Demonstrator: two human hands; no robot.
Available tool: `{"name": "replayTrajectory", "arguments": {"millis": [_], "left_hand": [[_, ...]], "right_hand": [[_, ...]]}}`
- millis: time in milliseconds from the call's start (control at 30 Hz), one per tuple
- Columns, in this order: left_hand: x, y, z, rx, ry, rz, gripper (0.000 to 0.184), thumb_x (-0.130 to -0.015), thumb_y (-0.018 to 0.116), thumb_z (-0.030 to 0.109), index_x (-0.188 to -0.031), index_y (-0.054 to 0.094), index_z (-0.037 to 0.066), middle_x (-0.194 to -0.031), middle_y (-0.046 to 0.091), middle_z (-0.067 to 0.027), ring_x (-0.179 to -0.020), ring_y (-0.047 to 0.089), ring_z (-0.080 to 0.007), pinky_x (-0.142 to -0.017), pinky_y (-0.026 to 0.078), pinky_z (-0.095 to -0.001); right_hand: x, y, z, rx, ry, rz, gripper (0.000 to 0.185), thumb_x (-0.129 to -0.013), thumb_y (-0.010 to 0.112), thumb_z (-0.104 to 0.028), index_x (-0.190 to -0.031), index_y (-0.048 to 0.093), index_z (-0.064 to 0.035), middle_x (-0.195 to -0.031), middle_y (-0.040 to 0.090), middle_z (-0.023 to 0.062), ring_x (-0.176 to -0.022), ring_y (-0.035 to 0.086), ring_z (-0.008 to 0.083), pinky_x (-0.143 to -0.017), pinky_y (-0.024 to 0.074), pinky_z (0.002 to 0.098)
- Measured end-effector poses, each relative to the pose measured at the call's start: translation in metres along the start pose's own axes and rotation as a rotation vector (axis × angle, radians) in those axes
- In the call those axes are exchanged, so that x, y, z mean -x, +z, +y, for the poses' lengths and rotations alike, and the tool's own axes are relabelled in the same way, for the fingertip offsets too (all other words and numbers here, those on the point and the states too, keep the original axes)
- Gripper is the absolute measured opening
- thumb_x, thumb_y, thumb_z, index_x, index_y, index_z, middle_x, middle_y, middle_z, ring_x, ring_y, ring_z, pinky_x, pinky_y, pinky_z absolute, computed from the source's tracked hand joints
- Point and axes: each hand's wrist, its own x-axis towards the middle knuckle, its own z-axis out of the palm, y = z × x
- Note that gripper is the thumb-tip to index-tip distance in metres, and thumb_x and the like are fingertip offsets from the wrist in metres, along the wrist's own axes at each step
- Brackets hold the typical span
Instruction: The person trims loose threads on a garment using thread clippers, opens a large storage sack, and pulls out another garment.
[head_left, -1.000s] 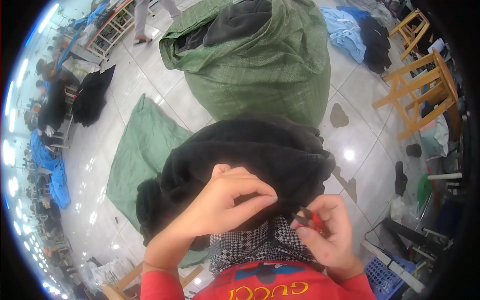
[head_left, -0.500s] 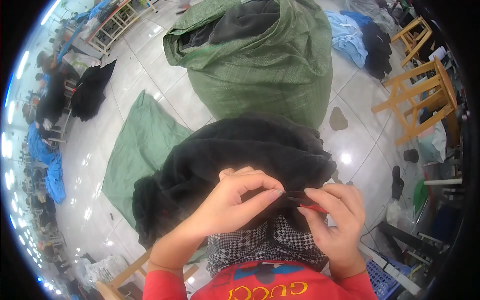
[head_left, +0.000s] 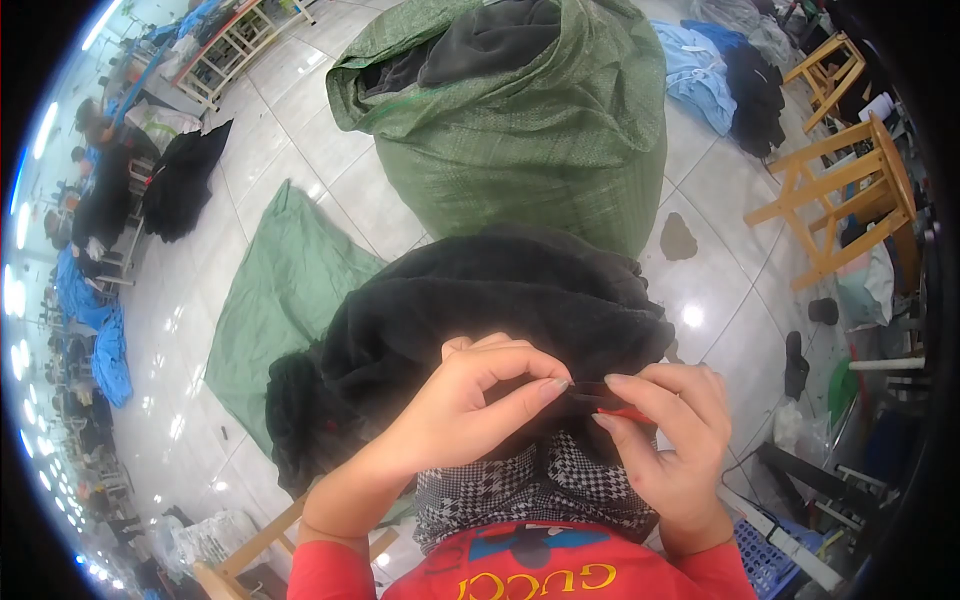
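Black fleecy fabric (head_left: 480,290) lies bunched across my lap, over the houndstooth trousers. Above it, my left hand (head_left: 490,395) is closed in a pinch, thumb against forefinger; what sits between the tips is too small to make out. Close by on the right, my right hand (head_left: 675,425) grips thread snips with a red handle (head_left: 630,413). Their thin dark blades (head_left: 588,397) point left, close to the left fingertips. The inner part of the snips is hidden by my right fingers.
A large green woven sack (head_left: 530,165) stuffed with dark fabric stands in front of me. Flat green cloth (head_left: 280,290) lies on the tiled floor at left. Wooden stools (head_left: 845,195) and blue garments (head_left: 695,75) are at right. A blue basket (head_left: 765,560) is low right.
The tips of my right fingers and the snips have shifted very slightly left, toward the left fingertips. Otherwise both hands and the black fabric stay where they were.
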Motion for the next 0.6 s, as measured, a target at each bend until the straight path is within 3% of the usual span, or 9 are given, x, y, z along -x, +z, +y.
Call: {"name": "replayTrajectory", "arguments": {"millis": [100,167,267,467,600], "left_hand": [[0.0008,-0.0003,-0.0008,0.003,-0.003,-0.003,0.013,-0.09,0.06,0.02,-0.094,0.068,0.011,-0.087,0.064,0.004,-0.085,0.054,-0.0102,-0.084,0.028,-0.0319],[0.0011,-0.0001,0.0,0.007,-0.002,-0.001,0.013,-0.09,0.06,0.021,-0.094,0.068,0.011,-0.087,0.064,0.004,-0.085,0.054,-0.0103,-0.084,0.028,-0.0318],[0.0012,-0.0001,-0.0006,0.02,0.0,0.007,0.013,-0.09,0.06,0.021,-0.094,0.068,0.011,-0.086,0.064,0.0039,-0.085,0.054,-0.0104,-0.084,0.028,-0.0314],[0.0015,0.0001,-0.0023,0.042,0.006,0.01,0.013,-0.09,0.06,0.021,-0.095,0.068,0.011,-0.087,0.065,0.0033,-0.086,0.055,-0.0105,-0.085,0.028,-0.0308],[0.0021,0.0005,-0.0031,0.041,0.011,0.017,0.013,-0.09,0.061,0.02,-0.096,0.068,0.011,-0.089,0.066,0.0025,-0.086,0.056,-0.0109,-0.085,0.029,-0.031]], "right_hand": [[-0.0002,0.0009,-0.0026,0.014,-0.006,-0.007,0.038,-0.061,0.08,-0.005,-0.097,0.069,-0.011,-0.084,0.062,0.0014,-0.069,0.054,0.0183,-0.065,0.0377,0.0312],[0.0015,0.0049,-0.0052,-0.258,0.191,0.037,0.038,-0.061,0.079,-0.001,-0.098,0.069,-0.0077,-0.084,0.062,0.0054,-0.071,0.057,0.0211,-0.065,0.0434,0.0315],[0.0009,0.0036,-0.0079,-0.321,0.273,0.054,0.038,-0.061,0.078,0.001,-0.097,0.068,-0.005,-0.084,0.062,0.0085,-0.074,0.059,0.0235,-0.065,0.0472,0.0322],[0.0019,0.0003,-0.0016,-0.084,0.06,0.01,0.038,-0.06,0.079,0.0,-0.096,0.07,-0.0075,-0.084,0.062,0.005,-0.07,0.057,0.021,-0.062,0.0437,0.0311],[0.0012,0.0002,-0.0018,-0.062,0.042,0.025,0.037,-0.06,0.079,-0.001,-0.095,0.07,-0.0085,-0.083,0.061,0.0038,-0.068,0.056,0.0202,-0.061,0.0422,0.0306]]}}
